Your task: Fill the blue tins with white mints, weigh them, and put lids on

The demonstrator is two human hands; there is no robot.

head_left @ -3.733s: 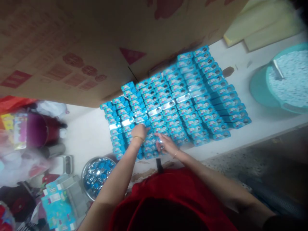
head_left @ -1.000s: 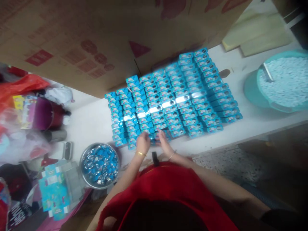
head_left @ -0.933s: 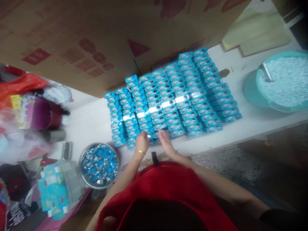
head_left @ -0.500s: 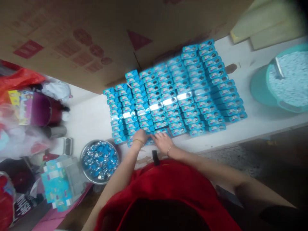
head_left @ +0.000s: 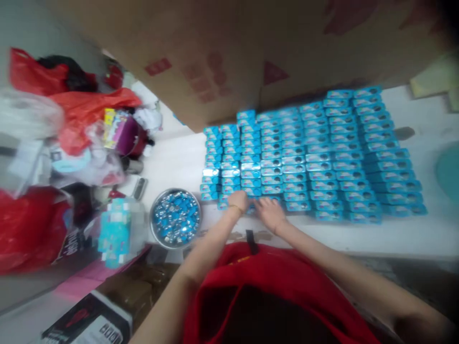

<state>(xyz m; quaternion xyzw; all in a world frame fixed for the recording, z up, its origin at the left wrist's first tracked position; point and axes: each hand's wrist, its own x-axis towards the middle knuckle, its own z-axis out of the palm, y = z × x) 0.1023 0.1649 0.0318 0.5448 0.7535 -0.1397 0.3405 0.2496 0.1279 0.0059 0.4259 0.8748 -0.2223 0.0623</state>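
On the white table (head_left: 387, 239), many blue boxes (head_left: 319, 157) are set out in long columns, packed close, w/ a round spot at the R end of each: mostly blue in the L columns, mostly dark farther R. At the near side of the block, the left hand (head_left: 239, 200) is held just beside the right hand (head_left: 271, 215), both over the front boxes. L fingers are curled narrow; whether anything is pinched can't be told, as the tips are hidden & blurred. R fingers are spread, palm down, on or just above a box; contact can't be confirmed. Step in hand is judged to be finger work on one front box, both hands used tog. For the next move a light touch would prob. be called for, since neighbouring boxes could easily be nudged.

Just L of the block, a metal bowl (head_left: 151, 219) is filled w/ blue & silver pieces (head_left: 177, 217). Behind, the far boxes are crowded by a big cardboard box (head_left: 304, 48), so access from there is blocked. Far R, a green tub (head_left: 450, 172) is only partly seen. Far L, red bags (head_left: 28, 229), a purple bucket (head_left: 127, 136) & a blue pack (head_left: 118, 229) are heaped.
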